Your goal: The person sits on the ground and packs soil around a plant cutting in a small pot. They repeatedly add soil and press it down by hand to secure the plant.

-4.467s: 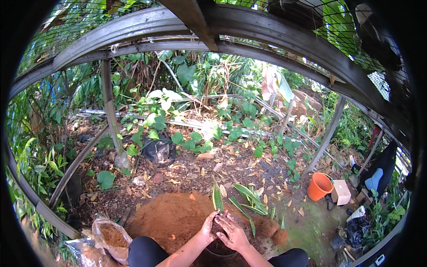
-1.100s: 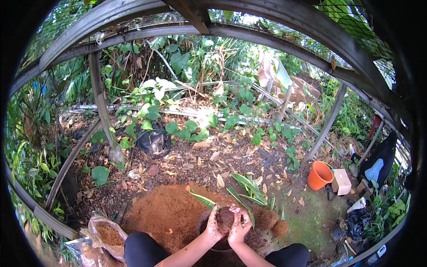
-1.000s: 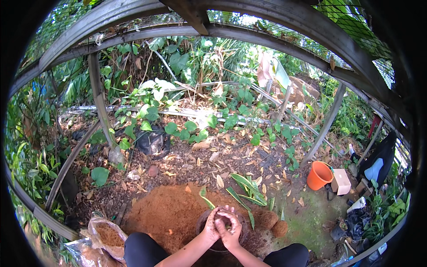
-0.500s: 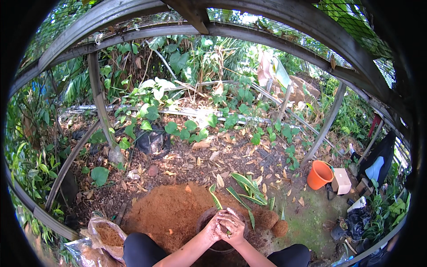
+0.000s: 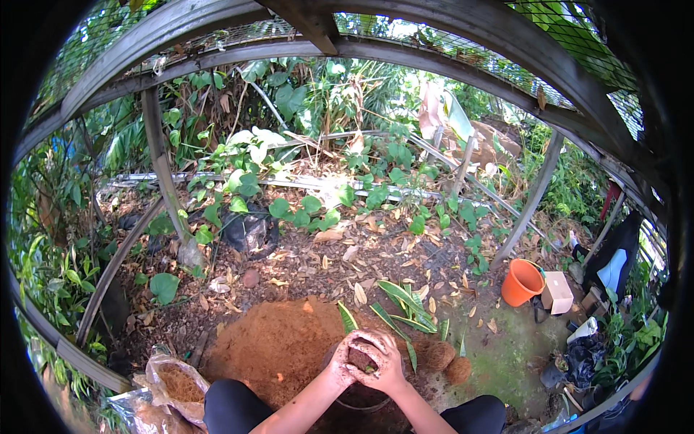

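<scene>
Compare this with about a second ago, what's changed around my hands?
The striped leaf beside your hands leaned far to the left; its tip has swung right, so it now looks steeper. Your left hand and right hand were more spread around the dark clump; now they cup it closer together, still holding it. The orange bucket, brown mound and loose leaves look unmoved.

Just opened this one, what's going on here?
A person's left hand and right hand are cupped around a dark clump, apparently soil, above a round pot. A yellow-edged green leaf points up beyond the fingers. Past the pot lies a brown mound; more such leaves and two brown fibrous balls lie to the right.
</scene>
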The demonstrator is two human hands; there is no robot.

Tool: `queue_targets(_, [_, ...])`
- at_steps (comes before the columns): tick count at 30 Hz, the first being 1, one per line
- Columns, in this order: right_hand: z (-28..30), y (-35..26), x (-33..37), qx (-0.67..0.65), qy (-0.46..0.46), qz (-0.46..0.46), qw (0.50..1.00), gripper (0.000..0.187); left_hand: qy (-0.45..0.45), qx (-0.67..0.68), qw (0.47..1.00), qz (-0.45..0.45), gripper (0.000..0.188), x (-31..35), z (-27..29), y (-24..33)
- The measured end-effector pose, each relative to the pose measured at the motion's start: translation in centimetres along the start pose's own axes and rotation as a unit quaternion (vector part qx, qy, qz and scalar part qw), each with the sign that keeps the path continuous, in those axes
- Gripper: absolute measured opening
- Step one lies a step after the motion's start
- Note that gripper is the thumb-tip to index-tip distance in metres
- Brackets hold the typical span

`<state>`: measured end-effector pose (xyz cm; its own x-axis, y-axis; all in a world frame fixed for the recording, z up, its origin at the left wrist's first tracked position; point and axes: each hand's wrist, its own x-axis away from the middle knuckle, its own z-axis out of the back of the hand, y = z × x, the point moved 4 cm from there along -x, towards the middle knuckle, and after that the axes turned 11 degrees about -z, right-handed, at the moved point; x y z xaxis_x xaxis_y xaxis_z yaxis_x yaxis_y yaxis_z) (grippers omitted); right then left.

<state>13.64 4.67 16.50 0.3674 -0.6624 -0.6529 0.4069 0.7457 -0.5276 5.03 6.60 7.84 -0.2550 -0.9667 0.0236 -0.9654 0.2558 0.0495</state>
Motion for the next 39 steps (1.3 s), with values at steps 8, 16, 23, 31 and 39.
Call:
queue_targets(8, [-1.4,0.7,2.1,-0.105,0.039,0.045,0.993,0.02,-0.055,0.073,0.994,0.065,0.029,0.0,1.4,-0.6])
queue_targets(16, [-1.3,2.1,2.4,-0.194,0.208,-0.151,0.947,0.01,0.109,-0.095,0.989,-0.041,0.028,-0.2,1.3,-0.8])
queue_targets(23, [-1.0,-0.9,0.7,-0.036,0.06,-0.032,0.997,0.029,-0.069,0.007,0.998,-0.007,0.024,-0.9,1.1,0.1])
queue_targets(31, [-1.5,0.9,2.3,-0.102,0.03,0.004,0.994,0.023,0.002,0.095,0.988,0.118,0.018,0.4,0.6,-1.3])
queue_targets(39, [-1.5,3.6,2.4,-0.383,0.252,-0.216,0.862,0.018,0.096,-0.072,0.992,-0.043,0.034,-0.1,-0.9,-1.0])
